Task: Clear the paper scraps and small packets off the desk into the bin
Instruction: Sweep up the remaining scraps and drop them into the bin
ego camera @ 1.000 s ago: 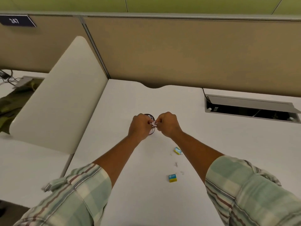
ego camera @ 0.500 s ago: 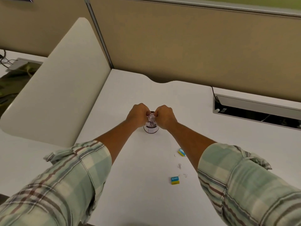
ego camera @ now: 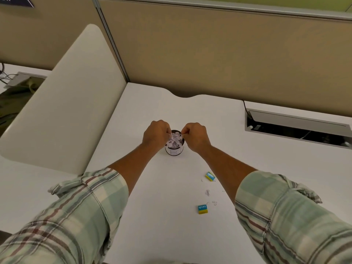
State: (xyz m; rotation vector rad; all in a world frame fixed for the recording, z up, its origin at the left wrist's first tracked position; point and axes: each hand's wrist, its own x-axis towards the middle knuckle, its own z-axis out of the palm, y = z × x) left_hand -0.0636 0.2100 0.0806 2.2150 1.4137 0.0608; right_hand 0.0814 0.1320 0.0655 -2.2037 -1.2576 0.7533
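A small round bin (ego camera: pixel 174 151), white-walled with a dark rim, stands mid-desk and is heaped with pale paper scraps (ego camera: pixel 175 140). My left hand (ego camera: pixel 157 134) and my right hand (ego camera: pixel 194 136) hover at either side of its mouth, fingers pinched on bits of the scraps at the top of the heap. Nearer to me on the desk lie two small blue-and-yellow packets, one (ego camera: pixel 210 176) by my right forearm and one (ego camera: pixel 202 209) closer in. A few tiny paper scraps (ego camera: pixel 207 192) lie between them.
The white desk (ego camera: pixel 152 197) ends at a tan partition wall (ego camera: pixel 209 54) behind the bin. A cream divider panel (ego camera: pixel 62 103) stands at the left. An open cable tray (ego camera: pixel 297 128) is sunk into the desk at the right.
My hands have drawn slightly apart over the bin, uncovering the heap of scraps inside. The view has tilted down and moved closer to the desk.
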